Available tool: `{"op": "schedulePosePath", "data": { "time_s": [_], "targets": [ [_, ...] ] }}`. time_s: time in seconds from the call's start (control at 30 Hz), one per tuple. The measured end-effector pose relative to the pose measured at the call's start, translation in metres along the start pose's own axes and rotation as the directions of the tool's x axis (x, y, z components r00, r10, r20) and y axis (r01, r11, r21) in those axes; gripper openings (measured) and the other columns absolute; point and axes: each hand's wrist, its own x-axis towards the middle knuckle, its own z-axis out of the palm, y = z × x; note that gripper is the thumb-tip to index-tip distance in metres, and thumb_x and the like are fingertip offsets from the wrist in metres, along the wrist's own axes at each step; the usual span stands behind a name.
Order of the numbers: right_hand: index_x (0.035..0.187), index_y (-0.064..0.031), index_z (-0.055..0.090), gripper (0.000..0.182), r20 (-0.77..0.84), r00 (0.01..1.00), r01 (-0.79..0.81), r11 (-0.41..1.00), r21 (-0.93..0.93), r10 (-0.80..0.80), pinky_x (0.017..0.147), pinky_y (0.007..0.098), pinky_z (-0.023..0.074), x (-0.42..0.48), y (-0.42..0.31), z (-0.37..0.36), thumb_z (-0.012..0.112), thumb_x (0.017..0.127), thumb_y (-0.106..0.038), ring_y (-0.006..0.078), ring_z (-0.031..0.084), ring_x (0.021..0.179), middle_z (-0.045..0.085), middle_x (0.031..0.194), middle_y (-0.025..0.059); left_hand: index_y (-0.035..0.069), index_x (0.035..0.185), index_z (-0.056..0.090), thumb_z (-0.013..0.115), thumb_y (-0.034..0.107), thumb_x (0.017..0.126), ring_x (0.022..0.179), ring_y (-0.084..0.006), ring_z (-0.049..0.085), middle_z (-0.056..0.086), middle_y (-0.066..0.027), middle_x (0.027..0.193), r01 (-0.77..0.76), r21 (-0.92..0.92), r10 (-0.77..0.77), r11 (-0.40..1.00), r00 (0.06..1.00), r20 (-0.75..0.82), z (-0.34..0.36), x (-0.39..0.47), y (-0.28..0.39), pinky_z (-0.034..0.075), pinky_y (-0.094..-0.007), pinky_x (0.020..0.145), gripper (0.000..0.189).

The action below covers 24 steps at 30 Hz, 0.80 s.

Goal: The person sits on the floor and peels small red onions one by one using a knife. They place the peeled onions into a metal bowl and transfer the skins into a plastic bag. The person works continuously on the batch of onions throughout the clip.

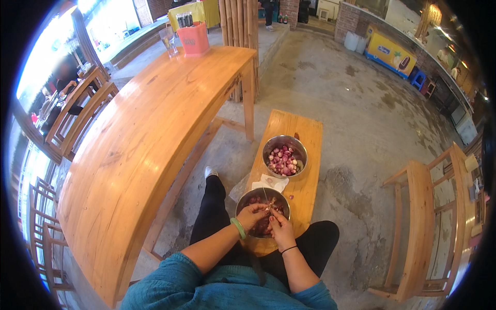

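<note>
Both hands are together over a near metal bowl [239,201] that holds reddish shallots and skins. My left hand [251,216], with a pale green bangle at the wrist, pinches a small pale shallot [267,208] at the fingertips. In my right hand [282,231], a thin knife [265,193] is gripped, its blade pointing away from me and up. The fingertips of the two hands nearly meet, and the exact contact is too small to tell. Beyond sits a second metal bowl [304,149] with peeled purple and whitish shallots [285,159]. Crumpled white paper [276,183] lies between the bowls.
The bowls stand on a wooden bench [310,186] between my legs. To the left is a long wooden table [155,124] bearing a pink utensil holder [194,40] and a glass [169,42]. A wooden chair [416,224] stands right. A seated person [66,79] is far left.
</note>
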Motion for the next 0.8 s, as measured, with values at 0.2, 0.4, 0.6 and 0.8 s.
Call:
{"op": "schedulePosePath", "data": {
  "time_s": [0.2,0.4,0.6,0.8],
  "targets": [
    [0.127,-0.011,0.046,0.037,0.044,0.998,-0.044,0.995,0.085,0.04,0.043,0.0167,0.0331,-0.006,-0.004,0.002,0.049,0.091,-0.019,0.0047,0.039,0.047,0.05,0.065,-0.001,0.005,0.098,0.053,0.062,0.011,0.083,0.086,-0.0102,0.057,0.059,-0.0028,0.092,0.014,-0.133,-0.006,0.991,0.998,0.055,-0.009,0.006,-0.01,0.045,-0.023,0.078,0.018],
    [0.127,-0.0104,0.045,0.037,0.103,0.994,-0.036,0.997,0.071,0.028,0.043,0.0163,0.033,-0.005,-0.003,0.0,0.05,0.091,-0.019,0.0042,0.039,0.048,0.049,0.066,-0.0007,0.007,0.094,0.052,0.062,0.009,0.083,0.086,-0.0107,0.056,0.058,-0.0017,0.091,0.025,-0.279,0.012,0.96,0.991,0.132,-0.013,0.007,-0.015,0.045,-0.0241,0.08,0.015],
    [0.125,-0.0116,0.048,0.036,0.068,0.997,0.034,0.999,-0.009,-0.033,0.049,0.0161,0.0355,-0.003,0.001,0.002,0.053,0.09,-0.016,0.004,0.043,0.055,0.049,0.069,-0.0027,0.009,0.094,0.053,0.062,0.009,0.082,0.085,-0.0115,0.057,0.059,-0.0015,0.09,0.091,-0.342,-0.038,0.935,0.986,0.16,-0.013,0.005,-0.015,0.046,-0.0242,0.077,0.015],
    [0.128,-0.0122,0.044,0.039,0.087,0.996,-0.027,0.999,0.039,0.023,0.045,0.016,0.0336,-0.004,-0.002,-0.003,0.051,0.091,-0.02,0.0036,0.04,0.051,0.048,0.066,-0.0016,0.009,0.095,0.052,0.063,0.012,0.082,0.076,-0.0107,0.055,0.057,-0.0003,0.086,0.128,-0.293,-0.087,0.948,0.985,0.15,-0.012,0.005,-0.009,0.047,-0.0257,0.068,0.017]
  ]
}}
